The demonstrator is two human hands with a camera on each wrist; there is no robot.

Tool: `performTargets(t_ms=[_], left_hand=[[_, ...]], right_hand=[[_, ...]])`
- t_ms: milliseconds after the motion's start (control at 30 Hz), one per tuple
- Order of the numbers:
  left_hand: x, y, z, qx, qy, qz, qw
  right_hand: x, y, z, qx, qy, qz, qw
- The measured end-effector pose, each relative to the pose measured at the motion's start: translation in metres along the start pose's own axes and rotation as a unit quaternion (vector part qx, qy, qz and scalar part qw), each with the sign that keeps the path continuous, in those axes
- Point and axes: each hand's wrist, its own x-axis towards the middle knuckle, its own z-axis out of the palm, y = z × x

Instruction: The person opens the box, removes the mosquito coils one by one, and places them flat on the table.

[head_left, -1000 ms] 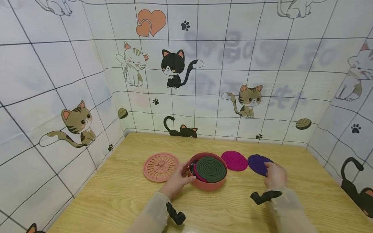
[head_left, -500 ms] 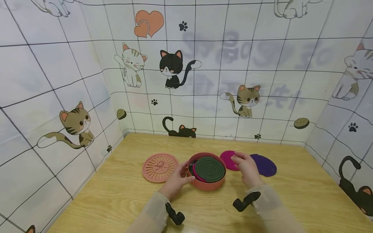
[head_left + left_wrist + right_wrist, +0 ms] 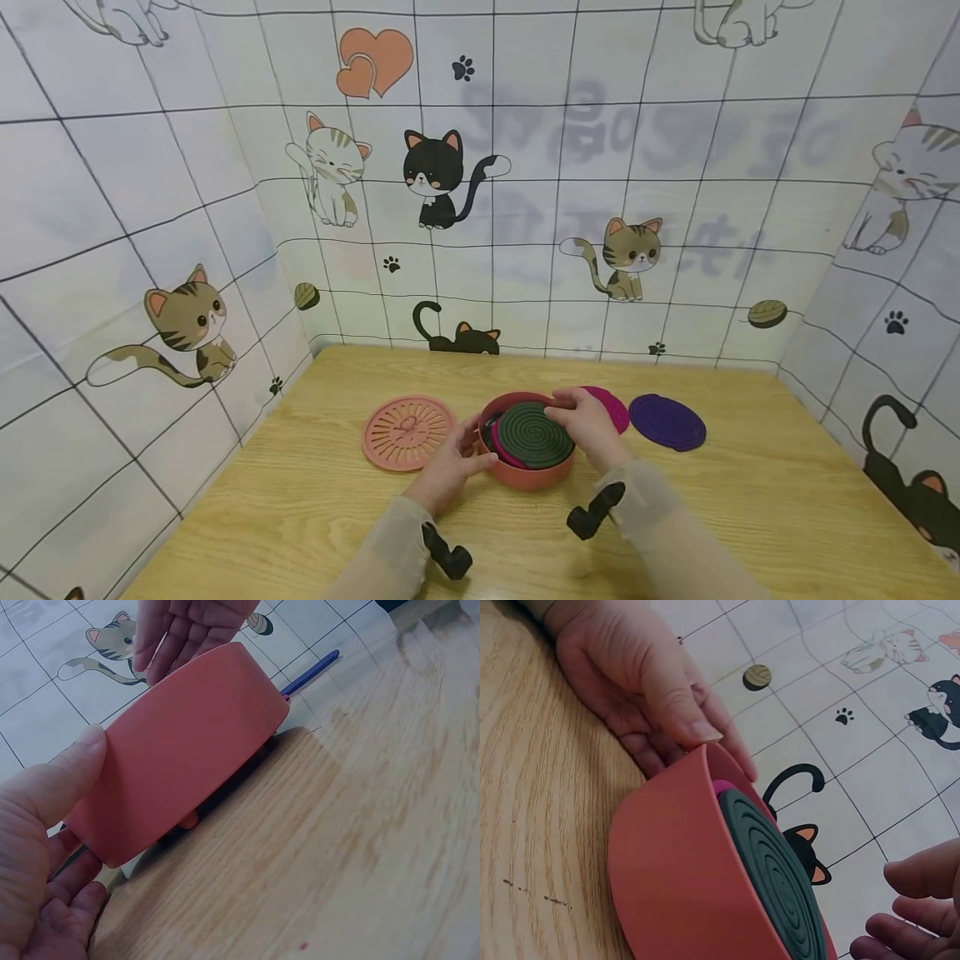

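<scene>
A round coral container (image 3: pixel 527 478) stands on the wooden table with a dark green spiral coaster (image 3: pixel 536 435) lying tilted at its top. Part of a magenta piece (image 3: pixel 721 785) shows beneath that coaster. My left hand (image 3: pixel 447 467) grips the container's left side, thumb on the near wall and fingers round behind it, as the left wrist view (image 3: pixel 52 802) also shows. Over the container's right rim hovers my right hand (image 3: pixel 592 425), fingertips close to the green coaster. In the right wrist view its thumb (image 3: pixel 928 871) and fingers are spread, with nothing between them.
Left of the container lies a slotted coral lid (image 3: pixel 408 433). A magenta spiral coaster (image 3: pixel 611 406), partly hidden by the right hand, and a purple coaster (image 3: pixel 667 422) lie to the right. Cat-print sheeting (image 3: pixel 525 333) walls the table's back and sides.
My right hand has moved left from the purple coaster, past the magenta one, to the container's right rim. My left hand keeps its grip on the container.
</scene>
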Motion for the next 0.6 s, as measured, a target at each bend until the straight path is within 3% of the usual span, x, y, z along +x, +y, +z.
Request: performTargets(t_ms=[367,600], left_hand=[[0.001,-0.003,-0.002,0.020,0.008,-0.007,0.9998],[0.001,-0.002,-0.001,0.019,0.005,-0.005,0.9998]], right_hand=[[0.011,0.007,0.012,-0.067,0.012,-0.016,0.998],[0.012,0.012,0.013,-0.153,0.040,-0.032,0.987]])
